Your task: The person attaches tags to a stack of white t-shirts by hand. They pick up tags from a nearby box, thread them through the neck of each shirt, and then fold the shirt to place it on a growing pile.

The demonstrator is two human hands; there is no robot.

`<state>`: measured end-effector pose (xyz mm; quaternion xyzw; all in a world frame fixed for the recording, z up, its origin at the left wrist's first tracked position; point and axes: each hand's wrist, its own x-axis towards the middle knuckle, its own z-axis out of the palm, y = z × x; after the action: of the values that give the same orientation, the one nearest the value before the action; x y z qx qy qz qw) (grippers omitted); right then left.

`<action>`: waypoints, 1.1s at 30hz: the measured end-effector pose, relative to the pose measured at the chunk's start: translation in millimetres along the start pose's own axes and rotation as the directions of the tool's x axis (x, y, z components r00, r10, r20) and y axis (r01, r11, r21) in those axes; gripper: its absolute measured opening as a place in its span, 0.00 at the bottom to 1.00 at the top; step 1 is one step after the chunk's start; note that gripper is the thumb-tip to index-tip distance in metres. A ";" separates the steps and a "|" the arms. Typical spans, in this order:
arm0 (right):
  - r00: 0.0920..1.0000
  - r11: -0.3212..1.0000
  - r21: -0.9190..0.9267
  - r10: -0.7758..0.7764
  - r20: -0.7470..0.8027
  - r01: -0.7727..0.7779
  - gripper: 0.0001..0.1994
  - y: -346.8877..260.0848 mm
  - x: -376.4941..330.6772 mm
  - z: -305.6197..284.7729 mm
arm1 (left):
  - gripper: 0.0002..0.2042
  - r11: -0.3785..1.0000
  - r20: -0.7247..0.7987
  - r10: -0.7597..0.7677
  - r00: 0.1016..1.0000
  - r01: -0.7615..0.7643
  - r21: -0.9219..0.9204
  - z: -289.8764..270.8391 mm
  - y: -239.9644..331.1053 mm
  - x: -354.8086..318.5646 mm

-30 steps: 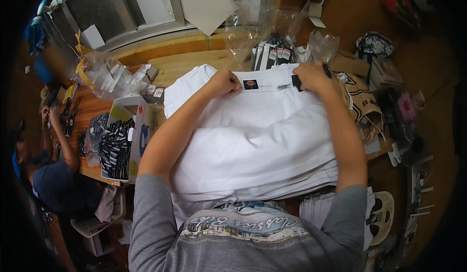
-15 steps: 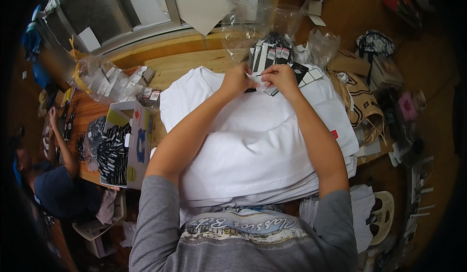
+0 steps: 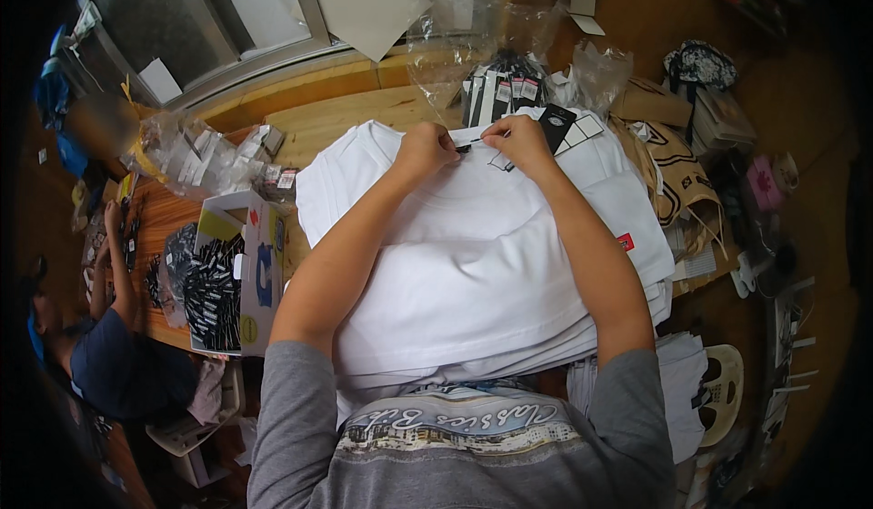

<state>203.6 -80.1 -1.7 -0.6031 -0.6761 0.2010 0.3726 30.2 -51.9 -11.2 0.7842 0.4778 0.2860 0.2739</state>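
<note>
- White shirt [image 3: 446, 282]: top of a pile of white garments, middle of the scene; collar toward the far side, body spread nearer the wearer.
- Left hand [image 3: 426, 152]: at the collar, thumb and fingers drawn together, seemingly nipping the neck edge.
- Right hand [image 3: 518, 141]: just right of it, thumb and forefinger pinching a thin dark strip [image 3: 475, 142] that spans the small gap between the hands.
- Black hang tag [image 3: 556, 125] and white tag [image 3: 584, 132] lie on the cloth, just right of the right hand.
- Handling, my judgement: left fingers best keep the collar edge firm and flat while the right alone works the strip. Small, straight movements; a sideways tug could pucker the neckline or snag the knit. Worth keeping both tags face up, clear of the folds.
- Hard to make out: whether the dark strip is label, cord or fastener; too small and partly behind fingertips. Left fingertips' exact hold also uncertain.
- Hidden: part of the neck opening, under the hands; both shirt sides, partly under the forearms. Number of garments beneath can't be counted.
- Cut off or dim: co-worker [image 3: 132, 359] at far left, hands too small to read; scene edges lost in the dark lens rim.
</note>
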 end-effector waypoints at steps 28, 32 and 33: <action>0.999 0.998 -0.061 0.011 0.043 -0.009 0.05 -8.6 0.8 14.4 | 0.04 0.994 -0.019 0.019 1.000 -0.021 -0.105 -2.4 2.7 -1.8; 0.977 0.989 0.057 0.122 0.177 -0.134 0.04 -14.9 -2.1 12.4 | 0.04 0.992 -0.017 0.052 0.998 -0.054 -0.113 -2.3 -0.9 -1.5; 0.966 0.979 0.121 0.134 0.223 -0.164 0.04 -12.5 -1.9 13.3 | 0.04 0.992 -0.013 0.055 0.998 -0.057 -0.115 -2.1 -1.5 -1.0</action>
<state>185.3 -82.0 -1.7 -0.6000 -0.6492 0.3384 0.3223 27.4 -51.9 -11.0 0.7787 0.4397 0.3245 0.3081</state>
